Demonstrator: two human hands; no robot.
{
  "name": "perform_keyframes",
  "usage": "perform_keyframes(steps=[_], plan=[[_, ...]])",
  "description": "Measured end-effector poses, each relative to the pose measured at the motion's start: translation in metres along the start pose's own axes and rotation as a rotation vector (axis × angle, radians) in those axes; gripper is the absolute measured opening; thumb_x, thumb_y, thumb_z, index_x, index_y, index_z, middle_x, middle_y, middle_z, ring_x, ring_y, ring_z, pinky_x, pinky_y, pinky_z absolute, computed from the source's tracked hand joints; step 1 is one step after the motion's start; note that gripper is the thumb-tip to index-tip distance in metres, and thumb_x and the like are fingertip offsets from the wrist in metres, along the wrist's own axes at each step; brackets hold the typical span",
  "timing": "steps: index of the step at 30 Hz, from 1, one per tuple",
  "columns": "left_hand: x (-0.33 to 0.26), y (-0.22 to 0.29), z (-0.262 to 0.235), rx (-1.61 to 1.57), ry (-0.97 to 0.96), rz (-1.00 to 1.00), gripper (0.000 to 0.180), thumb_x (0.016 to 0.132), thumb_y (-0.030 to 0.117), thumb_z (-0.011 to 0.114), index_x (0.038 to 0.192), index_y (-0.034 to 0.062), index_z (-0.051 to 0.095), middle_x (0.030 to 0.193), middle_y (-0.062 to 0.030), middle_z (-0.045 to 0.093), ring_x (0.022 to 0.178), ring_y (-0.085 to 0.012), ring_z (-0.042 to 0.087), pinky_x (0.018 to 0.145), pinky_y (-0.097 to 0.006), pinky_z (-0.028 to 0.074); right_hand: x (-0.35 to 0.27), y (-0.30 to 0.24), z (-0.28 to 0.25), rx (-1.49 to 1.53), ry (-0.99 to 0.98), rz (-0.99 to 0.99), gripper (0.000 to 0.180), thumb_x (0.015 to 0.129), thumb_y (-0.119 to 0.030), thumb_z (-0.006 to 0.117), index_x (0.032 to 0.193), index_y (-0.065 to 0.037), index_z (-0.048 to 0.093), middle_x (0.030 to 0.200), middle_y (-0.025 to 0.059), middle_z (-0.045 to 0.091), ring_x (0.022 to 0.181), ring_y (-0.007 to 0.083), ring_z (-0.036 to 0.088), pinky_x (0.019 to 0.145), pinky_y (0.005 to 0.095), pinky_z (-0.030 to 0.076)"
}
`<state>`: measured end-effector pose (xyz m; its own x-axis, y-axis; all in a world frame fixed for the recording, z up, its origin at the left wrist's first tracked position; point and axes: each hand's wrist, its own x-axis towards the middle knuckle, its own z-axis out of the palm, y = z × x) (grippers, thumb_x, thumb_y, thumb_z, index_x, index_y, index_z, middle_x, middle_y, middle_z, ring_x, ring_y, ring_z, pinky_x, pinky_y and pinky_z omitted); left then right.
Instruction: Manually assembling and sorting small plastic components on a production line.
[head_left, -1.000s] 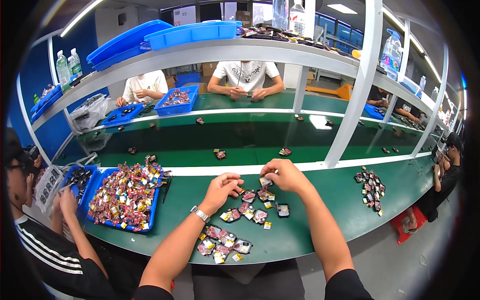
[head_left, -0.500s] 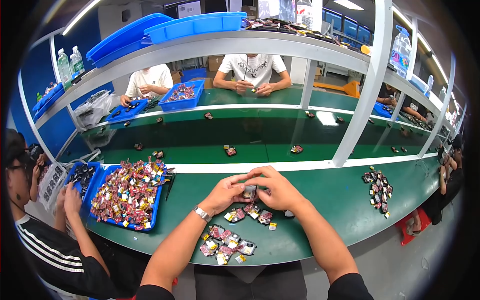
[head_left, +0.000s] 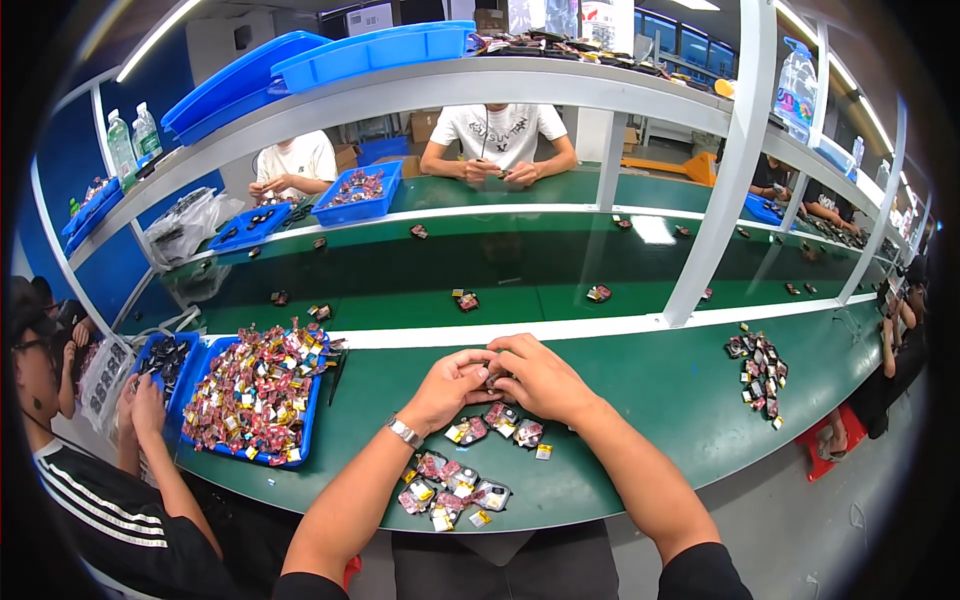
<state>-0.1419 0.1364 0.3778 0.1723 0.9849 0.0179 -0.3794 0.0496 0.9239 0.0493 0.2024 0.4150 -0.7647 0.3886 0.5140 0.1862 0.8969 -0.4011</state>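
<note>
Over the near part of the green table, my left hand (head_left: 452, 392) and my right hand (head_left: 543, 378) meet. Between their fingertips they pinch a small dark electronic part (head_left: 492, 378), which the fingers mostly cover. Just below, on the tabletop, lie several small assemblies (head_left: 500, 418) with red circuit boards, black shells and yellow-and-white tabs. Closer to the front edge is a second cluster of similar assemblies (head_left: 455, 488), one of them showing a clear or grey casing.
At left, a blue tray (head_left: 308, 440) heaped with red boards stands beside a smaller tray of black parts (head_left: 165, 356). Dark tweezers (head_left: 337, 372) lie by it. Another pile (head_left: 760, 375) sits right. A white post (head_left: 720, 200) carries the shelf. Spaced assemblies (head_left: 465, 300) lie beyond the rail. Co-workers sit around.
My right fingers have curled in closer over the part, hiding its squarish grey face. The assemblies beyond the rail have shifted slightly right.
</note>
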Motion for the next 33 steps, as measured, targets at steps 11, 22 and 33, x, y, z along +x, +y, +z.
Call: perform_keyframes(steps=[11,22,33], plan=[[0.002,0.002,-0.006,-0.055,-0.007,-0.019,0.037,0.094,0.006,0.056,0.131,-0.0001,0.049,0.116,-0.0098,0.062,0.106,-0.0198,0.063,0.092,-0.037,0.054,-0.004,0.007,0.007,0.085,-0.012,0.083,0.011,0.080,-0.012,0.070,0.090,-0.007,0.070,0.123,0.0094,0.056,0.117,0.0298,0.051,0.098,0.0396,0.044],[0.001,0.002,-0.006,-0.010,-0.068,-0.018,0.037,0.091,0.002,0.058,0.127,0.0010,0.050,0.116,-0.0091,0.061,0.106,-0.0180,0.063,0.094,-0.037,0.054,-0.004,0.010,0.009,0.247,0.047,0.217,0.012,0.079,-0.014,0.069,0.087,-0.006,0.071,0.121,0.0096,0.059,0.120,0.0284,0.050,0.103,0.0384,0.040],[0.002,0.001,-0.006,-0.091,-0.054,0.027,0.030,0.095,0.009,0.057,0.124,0.0018,0.052,0.115,-0.0093,0.062,0.106,-0.0205,0.063,0.093,-0.038,0.055,-0.004,0.005,0.013,0.219,0.137,0.176,0.013,0.078,-0.014,0.069,0.089,-0.007,0.072,0.115,0.0085,0.062,0.114,0.0280,0.054,0.099,0.0395,0.043]])
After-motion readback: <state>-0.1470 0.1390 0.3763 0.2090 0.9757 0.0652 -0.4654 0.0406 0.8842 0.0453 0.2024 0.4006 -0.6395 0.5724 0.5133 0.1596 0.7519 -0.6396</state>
